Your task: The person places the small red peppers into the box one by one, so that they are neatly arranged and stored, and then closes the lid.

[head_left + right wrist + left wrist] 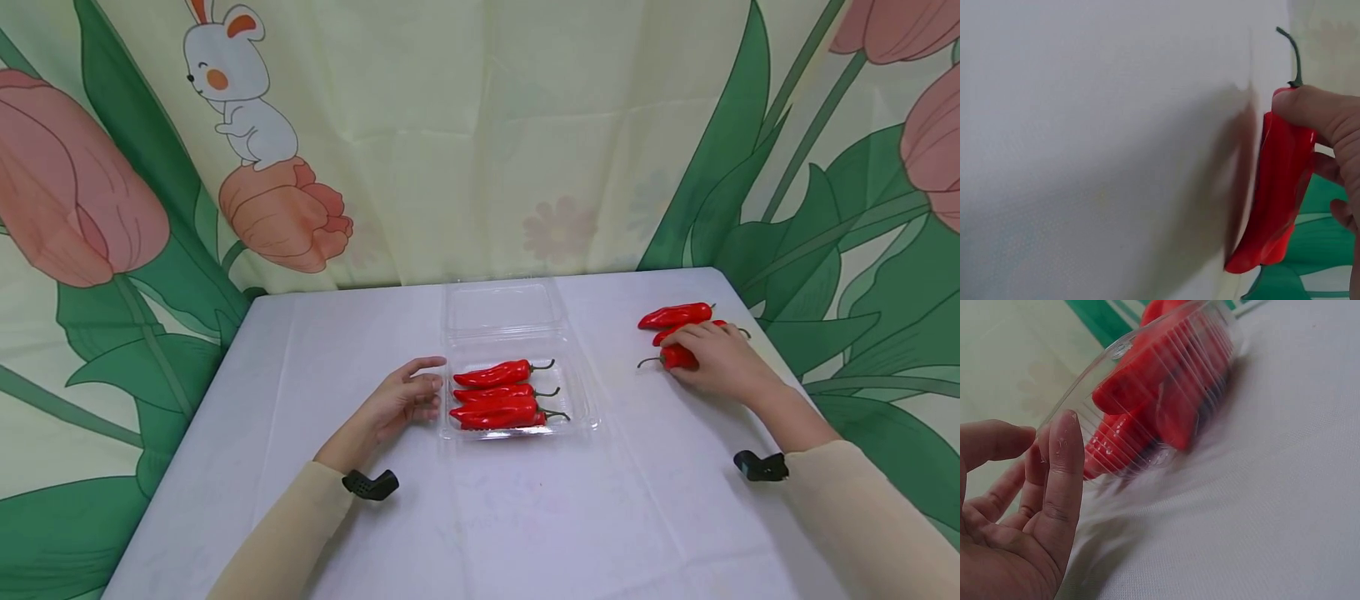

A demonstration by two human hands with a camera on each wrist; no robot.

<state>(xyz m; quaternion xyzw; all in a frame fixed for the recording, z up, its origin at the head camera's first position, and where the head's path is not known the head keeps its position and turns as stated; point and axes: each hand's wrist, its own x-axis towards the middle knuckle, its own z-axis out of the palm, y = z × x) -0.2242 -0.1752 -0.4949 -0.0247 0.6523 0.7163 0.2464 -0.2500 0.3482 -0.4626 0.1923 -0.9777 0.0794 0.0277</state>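
Observation:
My right hand (716,358) grips a red chili pepper (1285,169) near its green stem, thumb laid over the stem end. Just beyond, two more red chili peppers (675,316) lie on the table, one partly covered by that hand. At the middle of the table, a clear plastic box (581,392) has its lid (504,308) folded back. Several red chili peppers (495,373) lie side by side inside, stems pointing right. My left hand (401,400) rests beside the box's left edge, its loosely bent fingers touching the rim in the left wrist view.
A white cloth (360,533) covers the table. Behind it hangs a curtain (480,167) printed with tulips and a rabbit. Each wrist wears a black strap device (371,485).

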